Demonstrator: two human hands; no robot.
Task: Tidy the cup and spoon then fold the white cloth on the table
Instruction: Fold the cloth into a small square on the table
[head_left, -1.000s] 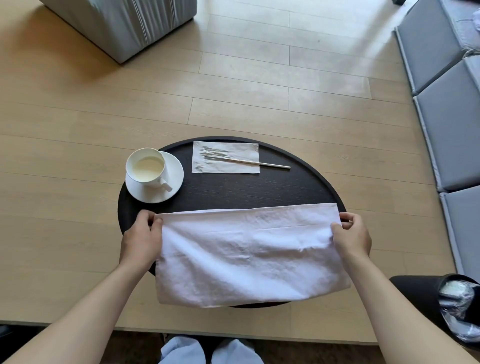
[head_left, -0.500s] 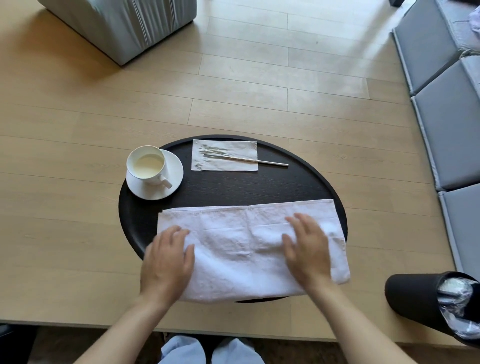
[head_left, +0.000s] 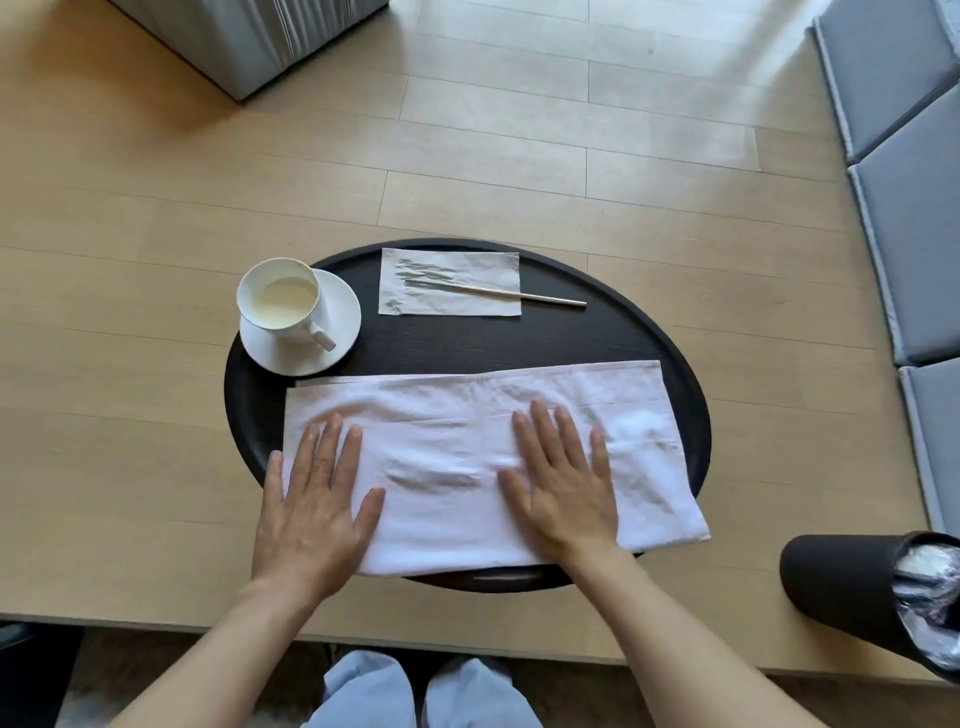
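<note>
The white cloth (head_left: 467, 447) lies folded into a wide strip across the near half of the round black table (head_left: 613, 343), its near right corner hanging over the rim. My left hand (head_left: 317, 499) rests flat on its left part, fingers spread. My right hand (head_left: 563, 478) presses flat on the middle right. A white cup (head_left: 283, 301) holding a pale milky drink stands on a white saucer (head_left: 343, 312) at the table's far left. The thin metal spoon (head_left: 498, 292) lies on a white paper napkin (head_left: 449, 283) at the far edge.
A black waste bin (head_left: 852, 587) with a plastic liner stands on the wood floor at the lower right. Grey cushions (head_left: 914, 208) run along the right side. A grey upholstered block (head_left: 249, 36) sits at the top left. My knees show below the table.
My hands let go of the cloth's far corners after laying it down, then moved onto it. Both palms now lie flat, and have slid slightly outward over the fabric.
</note>
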